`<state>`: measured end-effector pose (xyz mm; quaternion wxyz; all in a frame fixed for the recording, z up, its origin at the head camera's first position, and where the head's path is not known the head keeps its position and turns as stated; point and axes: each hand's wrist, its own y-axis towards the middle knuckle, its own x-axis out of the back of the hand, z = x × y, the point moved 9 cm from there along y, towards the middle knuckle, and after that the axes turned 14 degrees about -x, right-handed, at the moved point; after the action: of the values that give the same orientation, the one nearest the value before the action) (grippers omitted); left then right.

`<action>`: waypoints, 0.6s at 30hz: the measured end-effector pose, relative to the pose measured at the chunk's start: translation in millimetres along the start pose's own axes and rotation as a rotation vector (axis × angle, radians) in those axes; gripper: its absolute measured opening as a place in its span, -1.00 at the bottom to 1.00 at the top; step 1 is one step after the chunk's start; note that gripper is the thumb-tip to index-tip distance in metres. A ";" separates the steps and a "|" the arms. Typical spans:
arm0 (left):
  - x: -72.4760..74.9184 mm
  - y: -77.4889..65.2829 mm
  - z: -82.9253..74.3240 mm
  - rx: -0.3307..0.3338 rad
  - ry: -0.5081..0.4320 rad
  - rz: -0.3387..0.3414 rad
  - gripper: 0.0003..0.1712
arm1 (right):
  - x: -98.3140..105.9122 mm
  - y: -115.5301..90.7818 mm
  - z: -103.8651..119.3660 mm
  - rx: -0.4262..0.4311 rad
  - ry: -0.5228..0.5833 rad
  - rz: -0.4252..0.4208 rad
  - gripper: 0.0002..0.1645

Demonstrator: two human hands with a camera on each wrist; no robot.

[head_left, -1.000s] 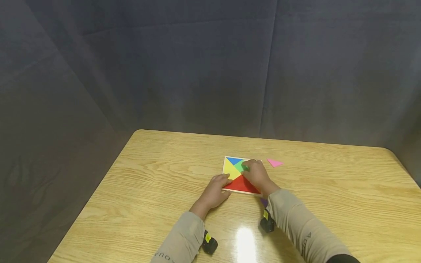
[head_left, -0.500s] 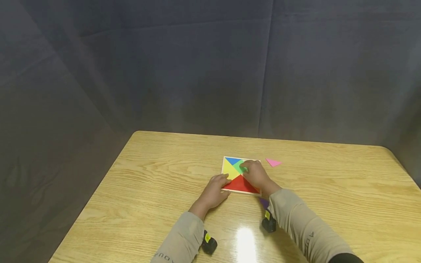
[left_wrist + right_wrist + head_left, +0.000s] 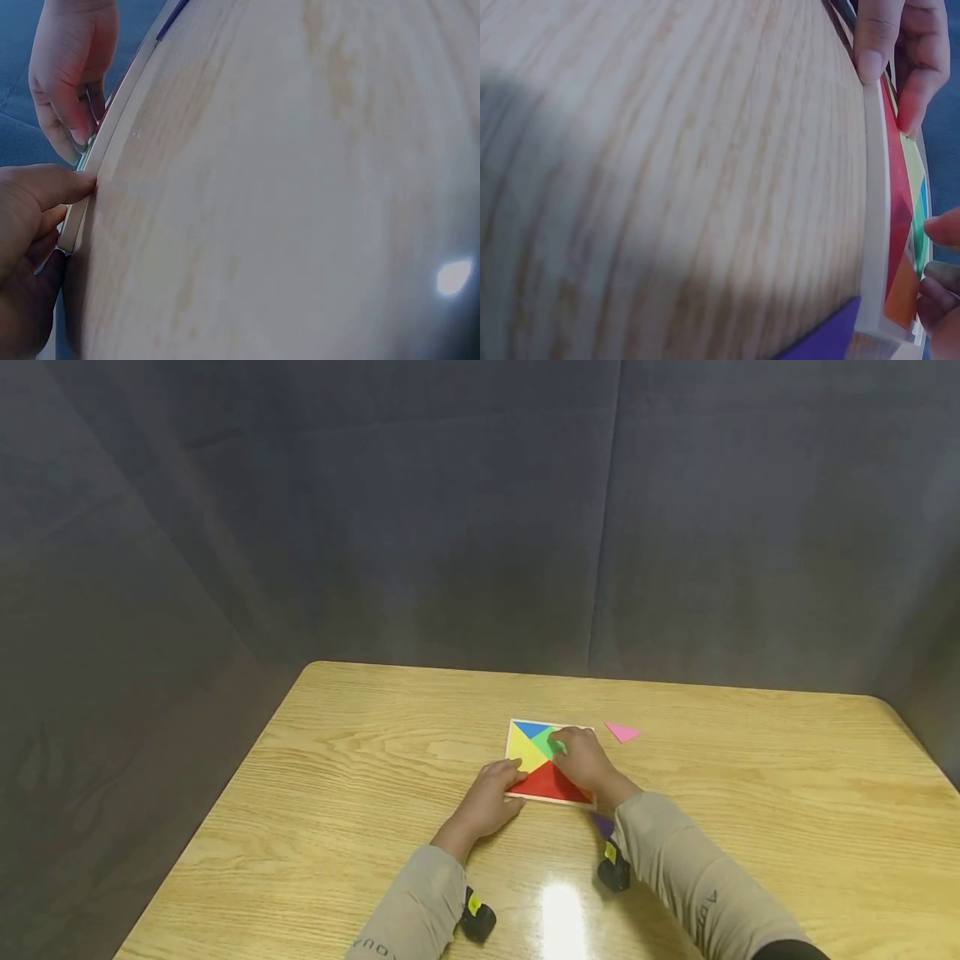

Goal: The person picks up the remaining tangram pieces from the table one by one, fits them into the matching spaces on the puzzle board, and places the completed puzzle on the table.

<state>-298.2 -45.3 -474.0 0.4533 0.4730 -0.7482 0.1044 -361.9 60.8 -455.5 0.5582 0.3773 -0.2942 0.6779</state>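
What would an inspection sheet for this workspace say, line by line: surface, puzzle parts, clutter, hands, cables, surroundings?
Surface: wood-grain table, bright glare near the front.
Puzzle parts: pale-rimmed tray with blue piece, yellow piece, green piece, red piece and orange piece inside; pink piece apart, right of the tray; purple piece outside its near right corner.
Clutter: nothing seen.
Hands: left hand grips the tray's near left corner; right hand is at the green piece, hold unclear; a black device shows at each wrist.
Cables: nothing seen.
Surroundings: dark cloth behind the table and at its left.
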 end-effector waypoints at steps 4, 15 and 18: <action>-0.4 0.4 0.2 -0.006 -0.001 -0.004 -0.61 | 1.6 0.3 -4.3 -0.038 0.051 0.006 -0.67; -0.8 0.6 0.8 0.001 0.013 0.004 -0.60 | 8.2 -0.9 -14.0 -0.041 0.121 -0.026 -0.72; -0.6 0.7 0.9 0.003 0.015 0.006 -0.60 | 12.1 -1.3 -15.2 -0.027 0.139 -0.047 -0.73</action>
<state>-299.2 -45.1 -474.7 0.4577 0.4706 -0.7462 0.1106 -364.6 80.0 -453.6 0.5982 0.3285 -0.2549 0.6850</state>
